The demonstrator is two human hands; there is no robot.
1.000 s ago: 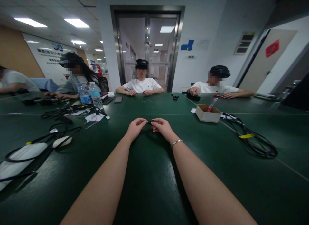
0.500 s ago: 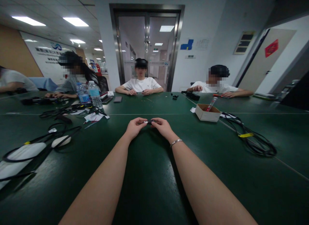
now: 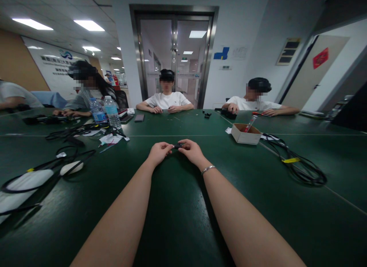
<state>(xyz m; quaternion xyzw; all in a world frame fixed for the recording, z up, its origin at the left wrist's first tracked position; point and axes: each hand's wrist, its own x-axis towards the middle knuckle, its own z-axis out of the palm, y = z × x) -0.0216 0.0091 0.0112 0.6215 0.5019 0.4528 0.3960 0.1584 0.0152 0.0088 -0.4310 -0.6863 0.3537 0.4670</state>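
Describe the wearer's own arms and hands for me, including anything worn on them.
Both the left forearm and the right forearm are bare as far as the view shows, with no sleeves in sight. The left hand and right hand are ungloved. A narrow, shiny silver-coloured bracelet circles the right wrist; the left wrist shows none.

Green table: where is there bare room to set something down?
Bare table shows between left forearm and right forearm, and from the right hand across to the white box and coiled cable. Another patch lies between the left forearm and the black cables. The left side is crowded: those cables, papers, two bottles.
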